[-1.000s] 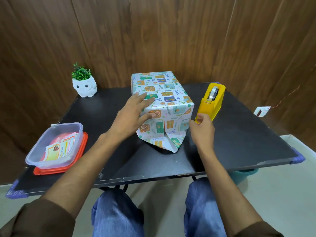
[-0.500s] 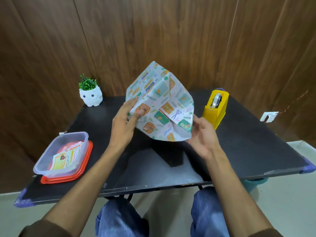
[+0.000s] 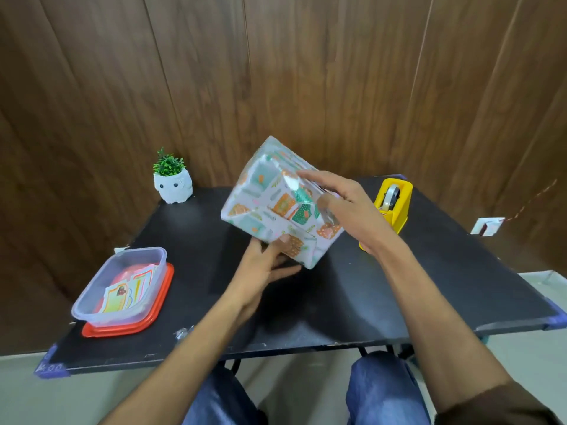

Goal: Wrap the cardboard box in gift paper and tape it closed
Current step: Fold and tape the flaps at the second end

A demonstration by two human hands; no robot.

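Left hand (image 3: 264, 265): lower middle of the frame. It grasps the low near corner of the box (image 3: 270, 216), thumb pressed on the near face and fingers curled underneath.
Right hand (image 3: 346, 207): right of centre. It lies released on the box's upper right side, fingers stretched out flat over the paper (image 3: 260, 179). Motion blur hides how hard it presses.
Tub (image 3: 92, 305): lower left, clear plastic, standing on a red lid (image 3: 132, 328) near the table's left front corner. Coloured paper cards lie inside.
Plant (image 3: 173, 182): upper left of the table by the wall, green sprigs in a white owl-faced pot, upright, well apart from the box.
Box: centre of the frame, fully covered in patterned paper. It is tilted on a corner and held between both hands, clear of the table (image 3: 399, 286).
Dispenser (image 3: 395, 207): right of the box and partly behind the right hand. It is yellow, stands on the table and has a tape roll in its top.
Socket (image 3: 487, 226): far right, white, low on the wood-panelled wall.
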